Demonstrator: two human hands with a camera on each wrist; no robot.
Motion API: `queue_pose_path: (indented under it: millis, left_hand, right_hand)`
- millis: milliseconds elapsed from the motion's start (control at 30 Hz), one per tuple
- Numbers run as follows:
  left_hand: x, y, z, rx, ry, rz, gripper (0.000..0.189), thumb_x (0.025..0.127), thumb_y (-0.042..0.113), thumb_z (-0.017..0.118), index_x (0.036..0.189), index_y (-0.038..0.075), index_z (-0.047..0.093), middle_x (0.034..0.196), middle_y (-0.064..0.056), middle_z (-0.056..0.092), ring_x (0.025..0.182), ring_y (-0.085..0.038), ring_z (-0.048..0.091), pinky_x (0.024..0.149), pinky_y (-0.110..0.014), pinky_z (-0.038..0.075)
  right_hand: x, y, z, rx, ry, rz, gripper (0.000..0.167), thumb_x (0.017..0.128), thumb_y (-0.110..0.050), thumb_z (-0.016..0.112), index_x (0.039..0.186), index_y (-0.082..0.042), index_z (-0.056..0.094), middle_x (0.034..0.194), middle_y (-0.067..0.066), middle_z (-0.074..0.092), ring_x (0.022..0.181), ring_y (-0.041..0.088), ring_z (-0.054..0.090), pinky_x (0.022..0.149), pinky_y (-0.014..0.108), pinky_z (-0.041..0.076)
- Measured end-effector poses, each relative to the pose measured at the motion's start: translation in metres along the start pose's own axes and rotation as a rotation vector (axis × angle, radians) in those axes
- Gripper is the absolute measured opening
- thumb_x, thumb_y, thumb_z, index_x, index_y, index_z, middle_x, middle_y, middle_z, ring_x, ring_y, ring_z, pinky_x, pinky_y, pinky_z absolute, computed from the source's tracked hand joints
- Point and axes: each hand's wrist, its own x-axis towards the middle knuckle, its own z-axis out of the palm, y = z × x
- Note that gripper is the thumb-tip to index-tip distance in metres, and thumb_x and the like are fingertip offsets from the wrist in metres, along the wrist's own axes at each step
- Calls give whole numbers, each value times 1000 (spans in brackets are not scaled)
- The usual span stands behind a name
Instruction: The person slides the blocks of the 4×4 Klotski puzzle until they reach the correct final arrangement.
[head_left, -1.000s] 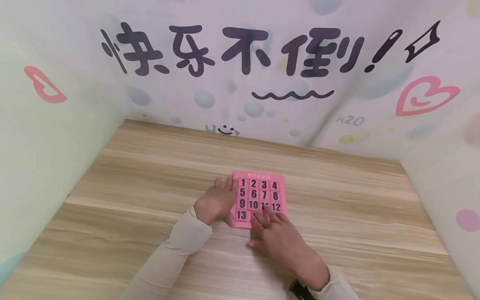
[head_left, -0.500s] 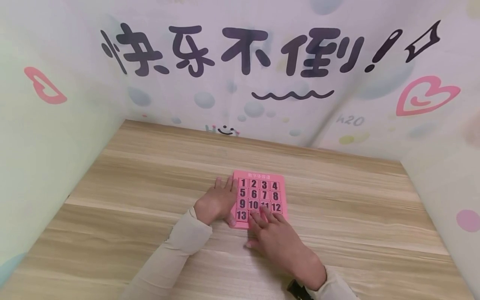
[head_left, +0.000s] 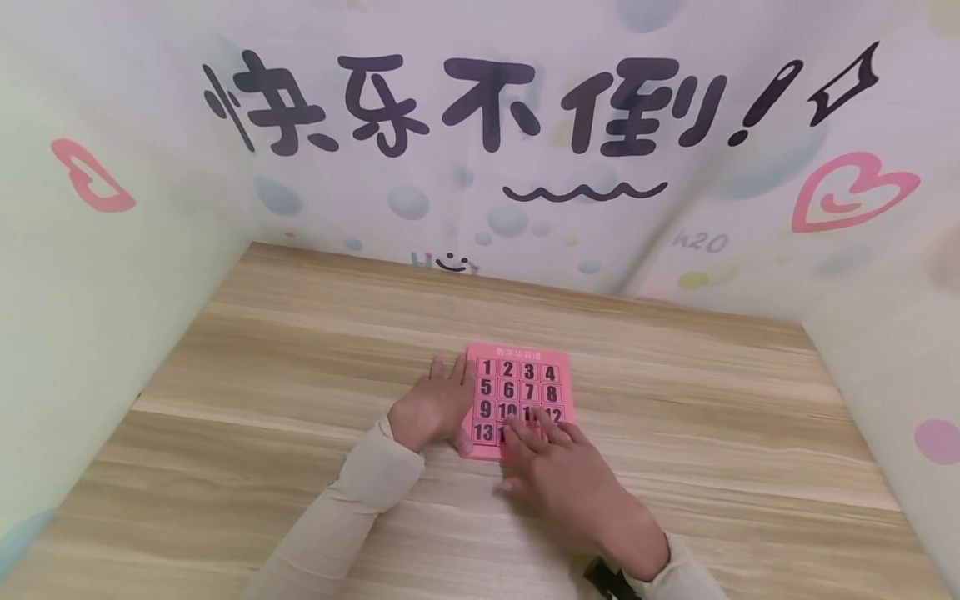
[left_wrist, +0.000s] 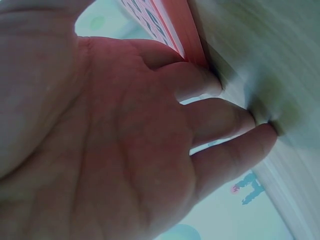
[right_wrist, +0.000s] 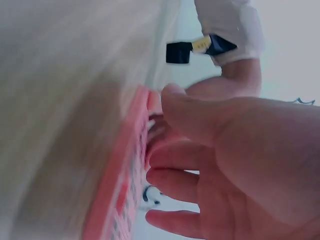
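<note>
A pink sliding number puzzle (head_left: 517,352) lies flat on the wooden table. Its tiles read 1 to 10, then 12 and 13, with the lower right partly covered. Along the left edge rests my left hand (head_left: 435,400), fingers spread and thumb at the near left corner. In the left wrist view its fingertips (left_wrist: 260,135) touch the table beside the frame. My right hand (head_left: 562,475) reaches over the lower right, fingertips on the bottom rows and thumb off the near edge. The right wrist view shows its fingers (right_wrist: 175,185) extended over the tile face.
The wooden table (head_left: 300,333) runs back to a white printed cloth (head_left: 420,217) with large black characters. Pale side walls (head_left: 90,292) enclose it at left and right. A black strap (head_left: 607,577) sits by the right sleeve.
The gap right of tile 13 now shows a tile, partly under the right fingers. My right hand has shifted slightly left, then back right. The left hand stays at the edge.
</note>
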Motion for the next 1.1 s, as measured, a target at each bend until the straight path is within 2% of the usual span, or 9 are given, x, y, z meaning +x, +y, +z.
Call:
queue_pose_path:
  millis: [133,200,400,500,700,1100]
  left_hand:
    - [1,0,1,39,2,7,116,72,37,84,157,-2,15,164,-21,11,148,-48,14,119,-49,26]
    - [1,0,1,45,4,9,116,72,37,84,157,-2,16,164,-21,11,148,-48,14,119,-49,27]
    - [2,0,0,31,3,4,116,72,36,85,157,-2,16,164,-20,12,149,-47,14,119,-49,26]
    - [1,0,0,29,3,2,116,72,36,85,157,-2,16,164,-20,12,149,-47,14,120,-49,26]
    - [2,-1,1,18,-6,-4,117,72,37,85,157,-1,14,165,-20,10,149,-47,12,121,-49,23]
    - [1,-1,0,1,-5,-2,116,73,35,84,157,-1,15,165,-20,10,149,-47,11,120,-49,23]
  right_hand:
    - [-7,7,-4,-71,41,30,59,97,-52,54,142,-13,56,149,3,50,142,37,40,109,56,40]
    - [-12,10,-5,-86,33,39,57,97,-50,55,141,-14,57,148,3,52,141,37,42,108,56,41]
    - [-20,10,-6,-82,-76,79,58,98,-50,53,143,-13,55,152,4,48,143,37,38,109,57,40]
    - [-23,9,-6,-74,-106,99,60,98,-51,52,144,-12,53,154,6,45,144,37,36,109,58,39]
    - [-30,13,-8,-105,-82,121,59,96,-49,57,138,-9,58,146,8,54,141,39,41,107,57,42]
    - [-26,16,-2,-174,-24,59,55,94,-46,60,131,-4,64,139,14,59,134,39,49,105,52,46]
